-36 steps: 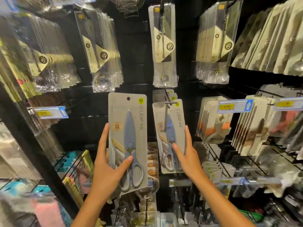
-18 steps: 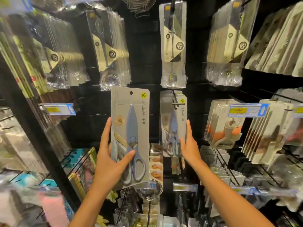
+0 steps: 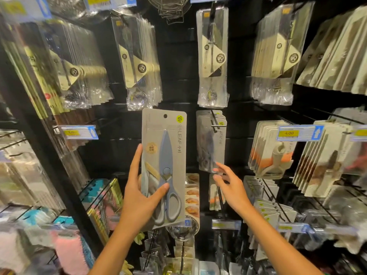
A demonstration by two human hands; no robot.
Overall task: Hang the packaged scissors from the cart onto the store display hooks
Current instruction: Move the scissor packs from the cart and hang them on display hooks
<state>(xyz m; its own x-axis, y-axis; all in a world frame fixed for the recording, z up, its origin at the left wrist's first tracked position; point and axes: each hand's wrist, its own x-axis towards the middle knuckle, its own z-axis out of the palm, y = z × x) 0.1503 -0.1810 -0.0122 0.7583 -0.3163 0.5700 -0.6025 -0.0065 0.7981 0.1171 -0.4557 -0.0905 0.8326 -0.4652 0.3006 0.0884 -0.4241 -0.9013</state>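
Scissors card (image 3: 164,155) — "LEAF"; price tag (image 3: 299,132) — "4.00".

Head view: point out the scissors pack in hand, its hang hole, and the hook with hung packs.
scissors pack (image 3: 174,155): head view, card face right of the blade.
hang hole (image 3: 165,115): head view, hole's centre.
hook (image 3: 214,120): head view, wire shaft.

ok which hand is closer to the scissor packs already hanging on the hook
Right. The right hand is open just below the hung scissor packs, fingertips at their bottom edge. The left hand is further left, gripping a separate scissors package.
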